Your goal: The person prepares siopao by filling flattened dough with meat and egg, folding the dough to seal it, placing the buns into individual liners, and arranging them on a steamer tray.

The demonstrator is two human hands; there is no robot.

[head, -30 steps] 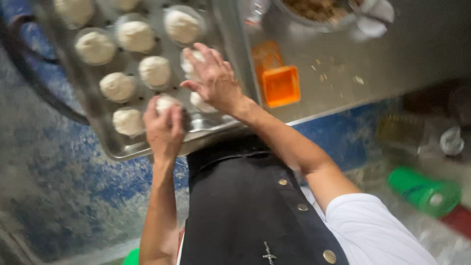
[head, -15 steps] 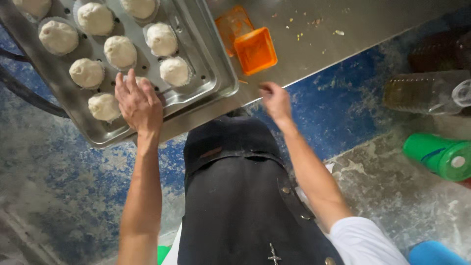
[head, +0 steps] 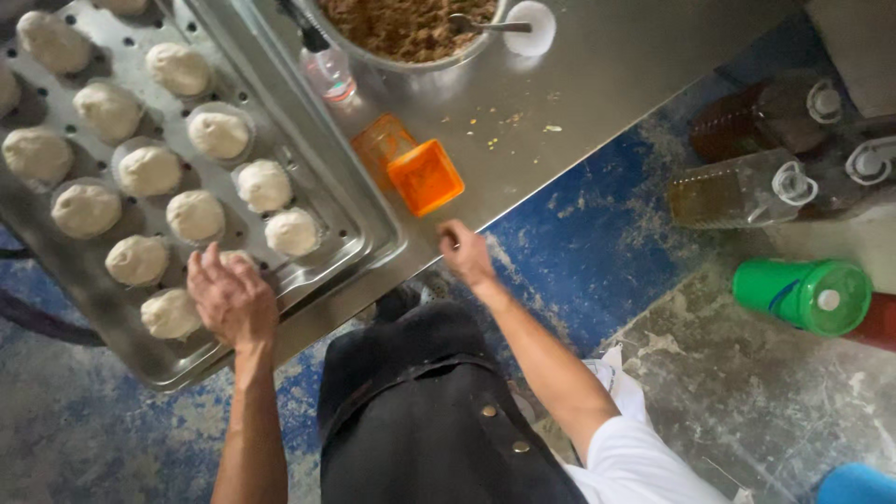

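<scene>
Right hand point(head: 464, 252) has dropped to the tabletop point(head: 597, 84) edge, loosely curled, empty; left hand point(head: 229, 297) lies spread on a bun point(head: 172, 314) in the tray point(head: 359, 238), which runs upper left to lower right.

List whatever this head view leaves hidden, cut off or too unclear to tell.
- Dough ball under the left hand: the hand covers most of it.
- Metal tray: cut off by the left and top edges, so the dough count is unknown.
- Bowl of brown filling: cut off by the top edge.
- Right hand: fingertips at the table edge; too small to tell whether they pinch anything.
</scene>
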